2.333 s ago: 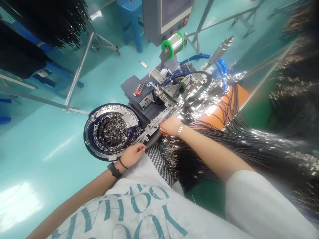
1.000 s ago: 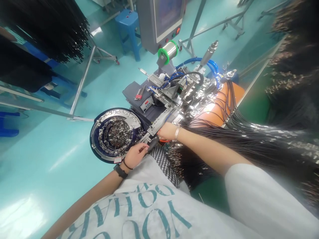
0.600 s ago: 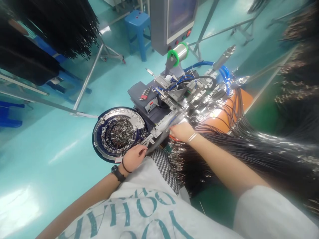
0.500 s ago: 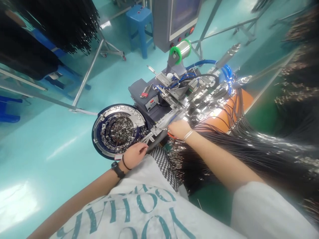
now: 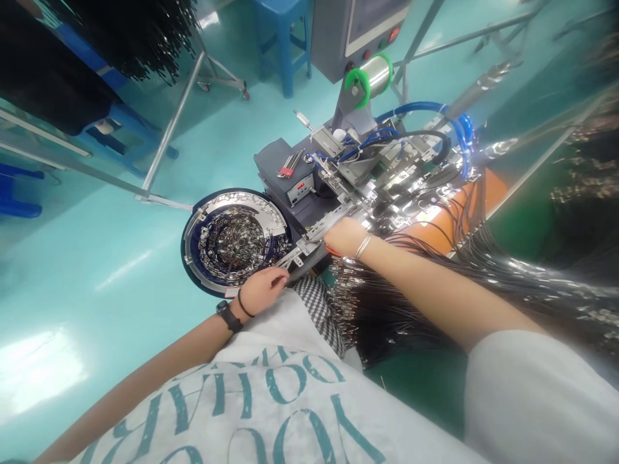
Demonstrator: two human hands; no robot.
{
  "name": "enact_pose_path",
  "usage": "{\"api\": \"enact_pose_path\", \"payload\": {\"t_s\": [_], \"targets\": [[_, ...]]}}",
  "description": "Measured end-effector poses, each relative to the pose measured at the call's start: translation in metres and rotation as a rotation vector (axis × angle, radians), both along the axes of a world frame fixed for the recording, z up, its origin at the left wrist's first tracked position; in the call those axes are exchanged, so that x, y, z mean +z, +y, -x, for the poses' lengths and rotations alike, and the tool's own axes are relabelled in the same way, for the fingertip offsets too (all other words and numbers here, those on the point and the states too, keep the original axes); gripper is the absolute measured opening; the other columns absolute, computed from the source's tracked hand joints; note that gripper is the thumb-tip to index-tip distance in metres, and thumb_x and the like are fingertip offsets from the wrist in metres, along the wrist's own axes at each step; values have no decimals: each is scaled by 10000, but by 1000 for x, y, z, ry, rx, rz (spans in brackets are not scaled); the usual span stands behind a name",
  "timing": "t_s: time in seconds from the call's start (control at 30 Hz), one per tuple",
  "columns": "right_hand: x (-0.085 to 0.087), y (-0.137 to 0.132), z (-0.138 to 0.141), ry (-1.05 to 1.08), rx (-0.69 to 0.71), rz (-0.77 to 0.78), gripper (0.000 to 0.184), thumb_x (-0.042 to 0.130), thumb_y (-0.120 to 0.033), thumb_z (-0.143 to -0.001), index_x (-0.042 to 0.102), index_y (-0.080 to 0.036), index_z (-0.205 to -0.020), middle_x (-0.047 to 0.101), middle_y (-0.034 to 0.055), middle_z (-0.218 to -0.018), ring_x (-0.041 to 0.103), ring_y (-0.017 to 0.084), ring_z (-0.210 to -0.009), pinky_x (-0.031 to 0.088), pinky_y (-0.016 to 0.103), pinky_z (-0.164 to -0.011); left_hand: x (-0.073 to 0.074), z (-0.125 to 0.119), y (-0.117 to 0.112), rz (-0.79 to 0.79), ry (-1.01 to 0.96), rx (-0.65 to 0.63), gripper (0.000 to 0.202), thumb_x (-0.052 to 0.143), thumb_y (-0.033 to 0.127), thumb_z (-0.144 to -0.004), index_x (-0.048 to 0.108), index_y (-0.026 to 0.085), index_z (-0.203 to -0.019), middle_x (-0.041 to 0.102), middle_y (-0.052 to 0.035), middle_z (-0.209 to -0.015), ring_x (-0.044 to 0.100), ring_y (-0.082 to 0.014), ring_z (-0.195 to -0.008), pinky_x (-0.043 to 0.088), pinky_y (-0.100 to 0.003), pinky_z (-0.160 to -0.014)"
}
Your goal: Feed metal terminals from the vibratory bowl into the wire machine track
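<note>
My left hand (image 5: 261, 289) rests with curled fingers at the near end of a dark ribbed strip (image 5: 309, 262), just beside the round bowl feeder (image 5: 232, 240) full of small metal terminals. My right hand (image 5: 344, 235) reaches to the metal feed rail (image 5: 325, 224) of the small machine (image 5: 382, 171), fingers closed, with something red-orange showing under it that I cannot make out. A thick bundle of black wires with metal ends (image 5: 387, 303) lies across my lap under the right forearm.
A green-flanged wire spool (image 5: 370, 76) stands on the machine, with blue hoses (image 5: 425, 113) and a grey control cabinet (image 5: 358, 32) behind. A blue stool (image 5: 285, 32), metal rack legs (image 5: 169, 122) and hanging black cables (image 5: 120, 32) stand on the teal floor to the left.
The view has shifted a little. Both hands stay in nearly the same places, the right one at the feed rail, the left one by the ribbed strip.
</note>
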State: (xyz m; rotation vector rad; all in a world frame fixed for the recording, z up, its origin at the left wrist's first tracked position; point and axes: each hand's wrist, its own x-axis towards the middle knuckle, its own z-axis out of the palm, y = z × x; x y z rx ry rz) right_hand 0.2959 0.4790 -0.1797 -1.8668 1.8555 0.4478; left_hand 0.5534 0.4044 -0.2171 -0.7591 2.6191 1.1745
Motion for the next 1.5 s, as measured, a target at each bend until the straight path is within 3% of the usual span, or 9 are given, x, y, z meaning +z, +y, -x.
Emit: {"api": "enact_pose_path", "payload": {"t_s": [0.1,0.43,0.53,0.7,0.97,1.27,1.5], "targets": [[-9,4,6,-31,109,33,293,431,-190,-854,697,-71,-818,692,202,-833,657,296,-852,442,367,-730,1,5,0,-11,-19,25,277,418,322,-894,657,206,-971,681,-47,-960,615,-176,-819,480,-290,-760],[-20,8,13,-45,110,86,291,423,-213,-876,691,-102,-842,703,166,-845,661,287,-861,463,385,-723,-12,12,0,-10,9,84,240,466,319,-884,664,205,-960,688,-23,-914,608,-139,-747,482,-258,-723],[-21,13,5,-47,1,102,295,427,-210,-869,700,-107,-832,704,176,-849,666,293,-862,474,387,-705,-13,20,1,36,39,93,250,469,332,-887,667,200,-963,686,-31,-902,611,-145,-755,489,-261,-728],[-21,22,-13,-44,-268,94,282,445,-221,-861,707,-120,-825,707,180,-872,678,281,-838,489,364,-680,-11,26,3,54,68,-37,234,456,299,-898,658,201,-963,676,-27,-923,607,-141,-783,483,-257,-753],[-21,24,-21,17,-382,75,275,466,-258,-862,695,-115,-812,704,175,-836,683,284,-802,486,353,-685,-9,11,-3,-1,15,-10,226,447,285,-902,650,215,-971,668,-15,-955,607,-133,-797,473,-248,-757],[-30,30,-22,58,-268,93,266,446,-276,-881,651,-107,-888,696,152,-782,677,281,-751,454,334,-633,-9,6,-5,-51,9,-3,261,419,313,-915,649,208,-979,663,-19,-966,584,-129,-753,461,-259,-735],[-36,28,-13,36,-164,117,305,380,-239,-896,647,-97,-859,683,166,-731,669,274,-738,421,326,-599,-18,5,-6,-35,19,-20,275,416,335,-911,651,209,-978,670,-22,-957,592,-136,-769,463,-261,-733]]}}
